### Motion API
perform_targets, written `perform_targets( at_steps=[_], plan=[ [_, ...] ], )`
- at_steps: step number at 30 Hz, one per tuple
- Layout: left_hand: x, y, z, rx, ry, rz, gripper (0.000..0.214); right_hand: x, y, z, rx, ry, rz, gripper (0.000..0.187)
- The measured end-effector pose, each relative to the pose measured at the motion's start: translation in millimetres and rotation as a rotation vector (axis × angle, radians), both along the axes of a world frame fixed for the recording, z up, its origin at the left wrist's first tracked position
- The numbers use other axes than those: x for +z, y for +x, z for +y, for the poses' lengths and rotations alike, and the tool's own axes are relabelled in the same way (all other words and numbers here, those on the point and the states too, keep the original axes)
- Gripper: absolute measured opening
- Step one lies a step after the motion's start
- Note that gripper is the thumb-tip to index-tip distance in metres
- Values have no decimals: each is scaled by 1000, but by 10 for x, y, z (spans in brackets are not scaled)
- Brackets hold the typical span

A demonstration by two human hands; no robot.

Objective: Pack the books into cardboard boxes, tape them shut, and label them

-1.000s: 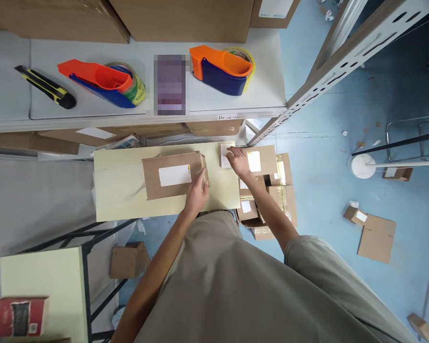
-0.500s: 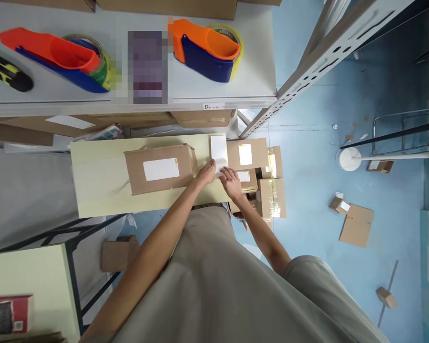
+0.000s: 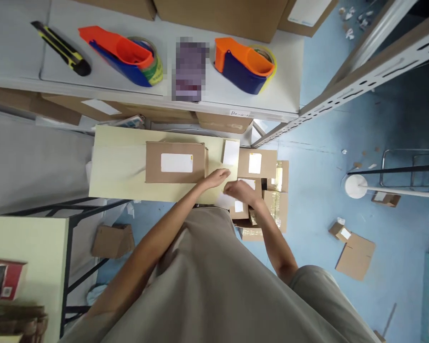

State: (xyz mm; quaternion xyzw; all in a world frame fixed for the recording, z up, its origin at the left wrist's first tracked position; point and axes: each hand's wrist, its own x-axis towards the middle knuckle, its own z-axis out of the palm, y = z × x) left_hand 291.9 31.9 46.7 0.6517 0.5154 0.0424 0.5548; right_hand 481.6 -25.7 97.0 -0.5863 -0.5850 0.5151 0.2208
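A closed cardboard box with a white label on top lies on the pale yellow table. Just right of it is my left hand, its fingers stretched out over the tabletop and nothing visible in them. My right hand is curled at the table's right end, its fingertips pinching a white paper slip that hangs toward my body. Beyond both hands, a stack of white labels rests at the table's far right corner.
Labelled cartons are piled against the table's right end. Above the table, a grey shelf holds a box cutter, a red tape dispenser and an orange tape dispenser. A metal post rises at right.
Both hands have come away from the label stack toward my body. A white slip now hangs from the right hand, and the left hand has separated from it. The view has shifted.
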Motion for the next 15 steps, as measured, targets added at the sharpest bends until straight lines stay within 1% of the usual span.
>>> perform_targets(
  at_steps=[1, 2, 3, 4, 5, 7, 9, 11, 13, 15],
  plan=[
    [114, -132, -93, 86, -82, -122, 53, 82, -10, 84, 4, -6, 47, 39],
    [234, -284, -191, 195, -184, -256, 63, 156, -34, 171, -30, -11, 100, 43],
    [356, -448, -289, 304, -280, -367, 70, 221, -72, 255, -96, -11, 147, 46],
    [476, -616, -383, 410, -345, -458, 75, 277, -122, 333, -168, -9, 185, 49],
    [592, -781, -470, 498, -374, -530, 77, 325, -182, 402, -226, -5, 212, 51],
    [804, -1079, -618, 630, -371, -610, 74, 402, -322, 503, -265, 10, 244, 52],
    [982, -1314, -734, 703, -328, -616, 65, 468, -471, 556, -256, 25, 270, 50],
    [1124, -1484, -826, 735, -266, -574, 55, 530, -614, 574, -241, 38, 298, 45],
    [1228, -1609, -902, 744, -195, -531, 48, 589, -746, 572, -227, 52, 318, 40],
    [1292, -1715, -965, 754, -137, -508, 43, 641, -868, 561, -214, 61, 315, 37]
  ],
)
